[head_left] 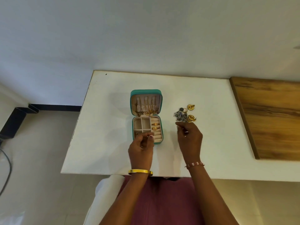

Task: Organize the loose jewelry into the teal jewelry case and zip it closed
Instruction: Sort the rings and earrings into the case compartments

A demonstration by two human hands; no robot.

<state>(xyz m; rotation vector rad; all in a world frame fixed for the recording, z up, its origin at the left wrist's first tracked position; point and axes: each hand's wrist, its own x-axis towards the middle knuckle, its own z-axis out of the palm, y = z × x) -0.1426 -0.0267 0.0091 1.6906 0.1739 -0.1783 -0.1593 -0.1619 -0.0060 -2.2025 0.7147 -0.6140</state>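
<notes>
Lying open mid-table, teal jewelry case (pixel 146 92); loose jewelry (pixel 185 114) well right.

The teal jewelry case (pixel 146 117) lies open on the white counter (pixel 105 127), its lid (pixel 146 102) folded back on the far side and its base (pixel 147 129) nearer the person. Both halves are lined in pale cream. Thin gold chains (pixel 146 109) hang from the lid's hooks, bunching where lid meets base. The base has small square compartments on its left and a column of ring rolls on its right, where two gold rings (pixel 155 126) sit one behind the other. To the right of the case, apart from it, lies a loose heap of jewelry (pixel 185 115): grey-blue flower-shaped pieces mixed with gold ones, touching and overlapping.
</notes>
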